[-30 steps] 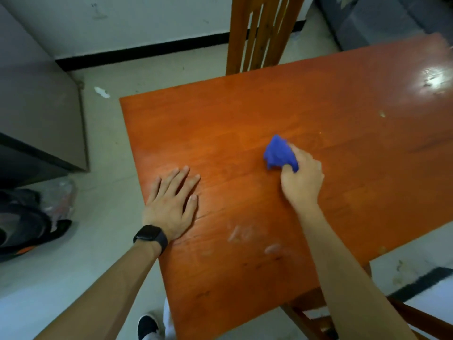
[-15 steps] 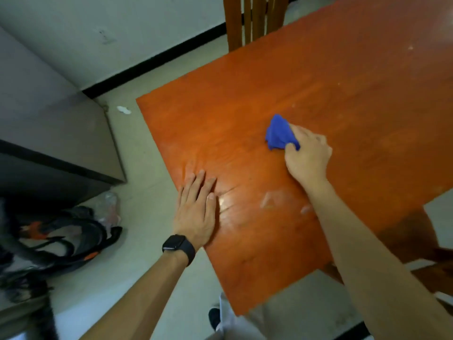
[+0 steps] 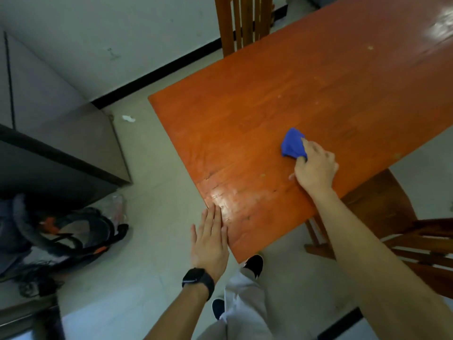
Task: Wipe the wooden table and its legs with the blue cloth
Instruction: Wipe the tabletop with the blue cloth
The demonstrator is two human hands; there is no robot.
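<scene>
The orange-brown wooden table (image 3: 245,123) fills the upper right of the head view, with pale smudges on its top. My right hand (image 3: 315,166) grips the bunched blue cloth (image 3: 293,146) and holds it down on the tabletop near the right edge. My left hand (image 3: 210,238) lies flat with straight fingers at the table's near left edge, fingertips on the wood, a black watch on the wrist. The table's legs are hidden under the top.
A wooden chair back (image 3: 244,19) stands at the far side. Another wooden chair (image 3: 392,217) sits at the lower right, partly under the table. A dark cabinet (image 3: 61,148) and a black-and-orange bag (image 3: 68,239) are on the left floor. My legs stand below the near corner.
The view has swung left and down. My left hand has slid back from the tabletop to its edge. My right hand with the cloth has moved right and nearer the edge.
</scene>
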